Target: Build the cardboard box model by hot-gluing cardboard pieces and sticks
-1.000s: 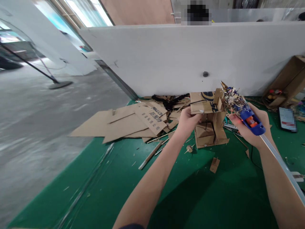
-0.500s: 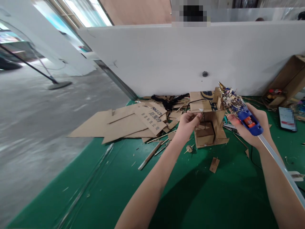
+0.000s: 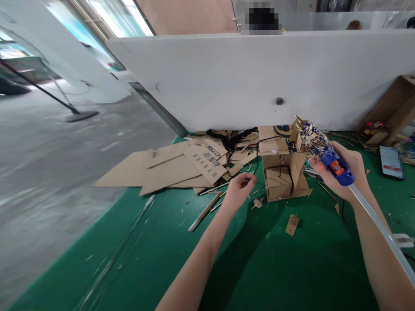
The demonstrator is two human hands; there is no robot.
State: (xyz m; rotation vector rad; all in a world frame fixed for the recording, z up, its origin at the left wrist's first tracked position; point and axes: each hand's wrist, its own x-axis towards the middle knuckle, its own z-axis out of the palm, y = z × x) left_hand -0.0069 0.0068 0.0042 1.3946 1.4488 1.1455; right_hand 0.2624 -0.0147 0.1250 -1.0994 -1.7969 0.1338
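A small cardboard model [image 3: 283, 162] of glued box pieces stands on the green mat [image 3: 259, 259]. My right hand [image 3: 343, 177] grips a blue hot glue gun [image 3: 324, 151] crusted with dried glue, its brass tip touching the model's upper right corner. A clear glue stick juts out of the gun's back. My left hand [image 3: 238, 190] hovers just left of the model, off the cardboard, fingers loosely curled with thumb and forefinger close together and nothing seen in them.
Flat cardboard sheets [image 3: 168, 166] and scraps lie at the left by a white partition [image 3: 259, 77]. A small cardboard tab [image 3: 292, 224] and a wooden wheel on a stick [image 3: 257, 202] lie near the model. An open box [image 3: 389, 112] and a phone [image 3: 391, 162] sit at the right.
My left hand let go of the model's left side and drew back down and to the left. The glue gun stayed at the model's top right corner.
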